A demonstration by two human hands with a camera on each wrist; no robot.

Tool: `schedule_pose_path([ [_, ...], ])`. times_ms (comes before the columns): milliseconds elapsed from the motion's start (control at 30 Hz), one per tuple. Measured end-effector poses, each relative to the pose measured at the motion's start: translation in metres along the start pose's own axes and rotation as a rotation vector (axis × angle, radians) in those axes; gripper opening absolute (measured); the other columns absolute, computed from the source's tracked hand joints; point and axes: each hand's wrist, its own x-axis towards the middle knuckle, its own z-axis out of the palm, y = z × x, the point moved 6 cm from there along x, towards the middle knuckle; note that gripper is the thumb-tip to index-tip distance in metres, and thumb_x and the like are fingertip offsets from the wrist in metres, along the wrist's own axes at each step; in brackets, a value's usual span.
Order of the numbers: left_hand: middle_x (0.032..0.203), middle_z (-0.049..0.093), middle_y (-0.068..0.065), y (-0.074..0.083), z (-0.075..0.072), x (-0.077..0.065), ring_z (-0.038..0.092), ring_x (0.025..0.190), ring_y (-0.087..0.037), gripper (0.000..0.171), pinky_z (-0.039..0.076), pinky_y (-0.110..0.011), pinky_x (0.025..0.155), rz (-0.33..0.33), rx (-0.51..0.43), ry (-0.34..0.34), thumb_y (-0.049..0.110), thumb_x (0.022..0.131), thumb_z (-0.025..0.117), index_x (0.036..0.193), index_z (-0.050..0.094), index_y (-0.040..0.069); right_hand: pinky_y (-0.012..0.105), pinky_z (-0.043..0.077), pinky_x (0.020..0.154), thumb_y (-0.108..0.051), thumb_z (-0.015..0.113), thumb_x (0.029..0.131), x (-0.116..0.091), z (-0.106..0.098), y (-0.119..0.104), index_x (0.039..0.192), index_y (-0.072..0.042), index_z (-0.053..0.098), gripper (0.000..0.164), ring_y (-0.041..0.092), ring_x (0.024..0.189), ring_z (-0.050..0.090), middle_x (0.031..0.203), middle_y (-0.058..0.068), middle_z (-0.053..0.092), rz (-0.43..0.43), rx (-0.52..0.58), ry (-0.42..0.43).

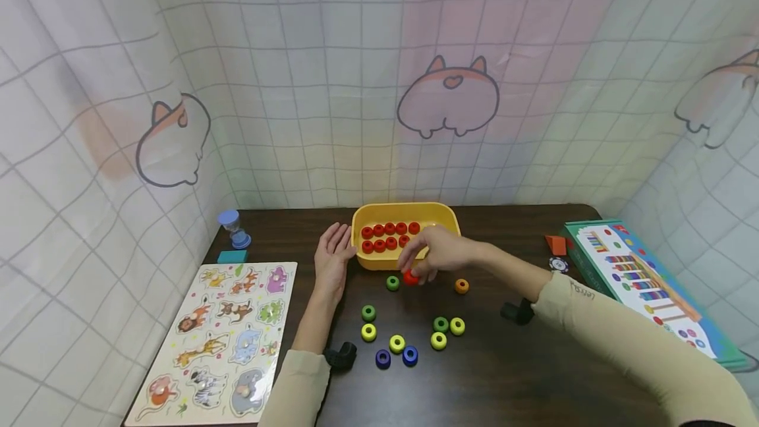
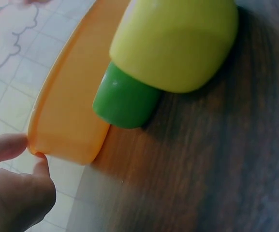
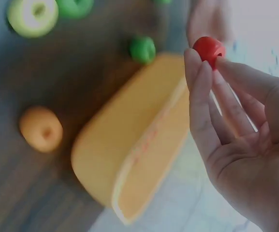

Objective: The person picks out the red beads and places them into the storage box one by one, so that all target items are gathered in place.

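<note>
My right hand (image 1: 439, 252) pinches a red bead (image 3: 209, 50) between thumb and fingertips, just over the front rim of a yellow tray (image 1: 379, 265). Inside the tray, several red beads (image 1: 379, 246) lie in two rows; my right hand hides part of its right end. At the tray's left end is my left hand (image 1: 332, 262), its fingers extended and its thumb at the rim. In the left wrist view, those fingertips meet the tray's corner. A green bead (image 1: 393, 283) and an orange bead (image 1: 461, 286) lie in front of the tray.
Several yellow beads (image 1: 396, 344), green beads (image 1: 441, 325) and two blue-purple beads (image 1: 410, 356) are spread nearer me. An animal puzzle board (image 1: 225, 341), a blue block (image 1: 232, 257) and a sand timer (image 1: 235, 229) occupy the left. Rightward are a toy box (image 1: 646, 295), an orange block (image 1: 555, 244) and a chip (image 1: 559, 265).
</note>
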Motion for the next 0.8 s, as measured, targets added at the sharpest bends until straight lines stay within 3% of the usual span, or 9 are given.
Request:
schedule_pose_path([
  [233,0.151,0.036,-0.023,-0.002,-0.004,0.001,0.045,0.135,-0.024,0.069,0.044,-0.029,0.105,-0.015,0.016,0.009,-0.023,0.082,0.054,0.142,0.041,0.009,0.039,0.062,0.068,0.002,0.065,0.089,0.028,-0.063,0.025,0.108,-0.007,0.071,0.022,0.031,0.081,0.073,0.109,0.019,0.069,0.094,0.026,0.193],
  [367,0.151,0.036,-0.023,-0.003,-0.006,0.001,0.046,0.135,-0.024,0.069,0.045,-0.027,0.104,-0.011,0.008,0.014,-0.023,0.082,0.054,0.142,0.041,0.009,0.047,0.060,0.074,0.004,0.065,0.088,0.045,-0.082,0.053,0.112,0.001,0.069,0.025,0.034,0.081,0.072,0.111,0.024,0.067,0.177,0.059,0.245],
  [567,0.150,0.039,-0.021,-0.002,-0.004,0.000,0.045,0.136,-0.026,0.070,0.044,-0.029,0.104,-0.012,0.017,0.019,-0.023,0.082,0.054,0.142,0.041,0.010,0.049,0.059,0.075,0.004,0.066,0.086,0.058,-0.084,0.084,0.112,0.004,0.068,0.026,0.039,0.085,0.071,0.105,0.021,0.070,0.275,0.041,0.279],
  [800,0.150,0.037,-0.023,0.001,-0.002,0.001,0.045,0.136,-0.025,0.072,0.044,-0.028,0.104,-0.003,0.013,0.002,-0.025,0.081,0.053,0.144,0.037,0.005,0.044,0.061,0.071,0.004,0.069,0.085,0.069,-0.070,0.101,0.106,0.000,0.072,0.022,0.035,0.080,0.072,0.098,0.015,0.072,0.301,0.009,0.299],
])
